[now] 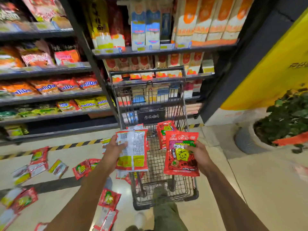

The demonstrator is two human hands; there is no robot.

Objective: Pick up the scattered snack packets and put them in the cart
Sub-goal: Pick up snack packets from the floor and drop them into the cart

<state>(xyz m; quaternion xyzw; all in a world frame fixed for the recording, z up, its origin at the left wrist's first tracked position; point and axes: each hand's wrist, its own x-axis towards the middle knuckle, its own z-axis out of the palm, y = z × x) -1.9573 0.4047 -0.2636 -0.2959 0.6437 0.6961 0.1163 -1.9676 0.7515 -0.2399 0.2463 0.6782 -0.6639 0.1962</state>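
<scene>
A black wire shopping cart (190, 195) stands in front of me with a few red snack packets (164, 129) lying inside near its far end. My left hand (115, 150) grips a red packet (133, 150) with its white back facing me, held over the cart's left rim. My right hand (199, 155) grips another red packet (181, 155) showing a yellow face print, held above the basket. Several more red packets (39, 156) lie scattered on the floor to the left, some (109, 198) close to the cart's near left corner.
Store shelves (50, 97) full of packaged goods stand to the left and behind the cart. A potted plant (283, 124) sits on the floor at the right by a yellow wall. Black-and-yellow hazard tape (66, 146) runs along the floor. My leg (166, 214) is by the cart's near end.
</scene>
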